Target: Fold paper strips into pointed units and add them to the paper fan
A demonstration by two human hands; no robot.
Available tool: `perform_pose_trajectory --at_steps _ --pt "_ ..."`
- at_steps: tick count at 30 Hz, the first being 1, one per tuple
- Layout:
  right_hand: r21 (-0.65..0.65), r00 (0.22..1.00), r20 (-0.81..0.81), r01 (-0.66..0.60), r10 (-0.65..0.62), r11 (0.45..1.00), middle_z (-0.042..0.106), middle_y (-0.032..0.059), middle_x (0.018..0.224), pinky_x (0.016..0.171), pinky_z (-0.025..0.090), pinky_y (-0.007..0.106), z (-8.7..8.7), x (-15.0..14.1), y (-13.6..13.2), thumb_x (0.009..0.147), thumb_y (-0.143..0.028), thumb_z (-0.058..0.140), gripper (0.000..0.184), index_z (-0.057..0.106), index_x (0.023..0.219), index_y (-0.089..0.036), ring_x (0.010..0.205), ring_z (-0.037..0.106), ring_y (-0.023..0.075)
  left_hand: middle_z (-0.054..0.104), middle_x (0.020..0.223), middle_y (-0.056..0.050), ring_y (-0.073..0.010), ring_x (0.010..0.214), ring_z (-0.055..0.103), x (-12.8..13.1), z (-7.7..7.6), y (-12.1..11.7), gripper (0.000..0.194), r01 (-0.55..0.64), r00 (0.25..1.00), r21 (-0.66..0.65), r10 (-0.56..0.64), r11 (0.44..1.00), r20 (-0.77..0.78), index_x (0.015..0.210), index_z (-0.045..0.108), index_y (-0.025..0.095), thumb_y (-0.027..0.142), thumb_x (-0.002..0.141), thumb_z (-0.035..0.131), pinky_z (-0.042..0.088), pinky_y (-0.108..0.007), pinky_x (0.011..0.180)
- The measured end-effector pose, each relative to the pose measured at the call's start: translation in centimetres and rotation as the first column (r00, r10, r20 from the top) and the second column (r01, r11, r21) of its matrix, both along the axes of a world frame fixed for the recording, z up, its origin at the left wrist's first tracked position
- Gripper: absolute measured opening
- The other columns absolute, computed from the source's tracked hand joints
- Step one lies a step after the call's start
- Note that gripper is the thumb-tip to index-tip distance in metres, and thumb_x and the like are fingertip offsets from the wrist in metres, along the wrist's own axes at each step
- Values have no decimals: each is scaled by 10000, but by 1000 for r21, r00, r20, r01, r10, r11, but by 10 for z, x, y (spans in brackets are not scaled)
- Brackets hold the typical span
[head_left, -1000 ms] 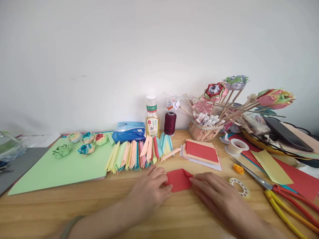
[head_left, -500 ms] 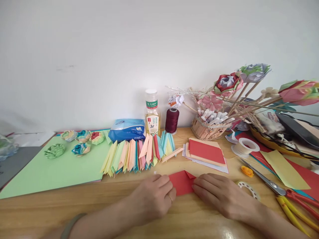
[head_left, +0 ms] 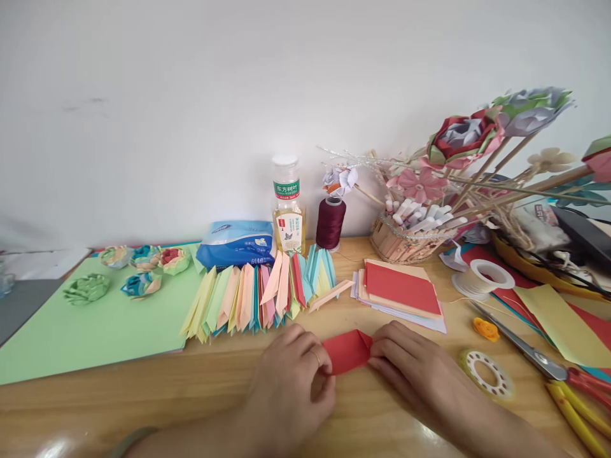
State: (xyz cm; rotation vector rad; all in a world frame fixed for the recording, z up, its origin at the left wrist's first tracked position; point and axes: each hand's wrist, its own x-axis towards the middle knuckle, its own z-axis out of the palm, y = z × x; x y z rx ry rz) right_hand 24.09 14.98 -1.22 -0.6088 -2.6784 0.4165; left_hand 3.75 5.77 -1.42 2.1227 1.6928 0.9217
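A small red sheet of paper [head_left: 344, 353] with its upper right corner folded over lies between my two hands, low above or on the wooden table. My left hand [head_left: 296, 375] pinches its left edge between thumb and curled fingers. At the right end, my right hand [head_left: 411, 366] grips the paper by the folded corner, its thumb partly hidden under the fingers. Just behind sits a stack of cut paper [head_left: 401, 288] with a red sheet on top. Folded paper pieces [head_left: 238, 302] in many colours stand in a row behind my left hand.
Paper flowers [head_left: 87, 289] rest on green sheets [head_left: 119, 337] at left. Behind stand a tissue pack [head_left: 236, 245], a bottle [head_left: 288, 210], a thread spool [head_left: 330, 224] and a basket [head_left: 405, 243]. Rightward lie a tape roll [head_left: 487, 375], scissors [head_left: 537, 359] and a white spool [head_left: 482, 280].
My left thumb has come into view, and the hand now pinches the paper's left edge from below. The right hand stays at the folded corner. The view has shifted slightly.
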Motion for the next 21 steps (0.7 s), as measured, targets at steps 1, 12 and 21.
perform_pose_trajectory --at_steps 1,12,21 --pt "-12 1000 2 19 -19 1000 559 33 778 608 442 275 -1 0 -1 959 -210 384 205 516 803 -190 696 536 154 578 733 -14 -187 749 501 0 0 0 89 -10 1000 -21 10 1000 4 713 541 159 80 710 583 396 -304 654" --pt "-32 996 55 74 -72 997 527 30 785 609 457 304 -6 -4 -2 977 -228 308 220 445 806 -209 696 524 171 583 736 17 -178 782 491 -1 5 5 130 -39 990 -284 76 958 122 694 580 175 112 750 679 358 -308 712" --pt "46 995 48 86 -88 995 511 25 744 568 446 302 -6 -9 -3 960 -213 346 190 438 795 -205 652 525 173 569 746 1 -187 786 483 3 6 5 122 -62 993 -296 89 953 77 700 571 175 148 817 595 342 -323 713"
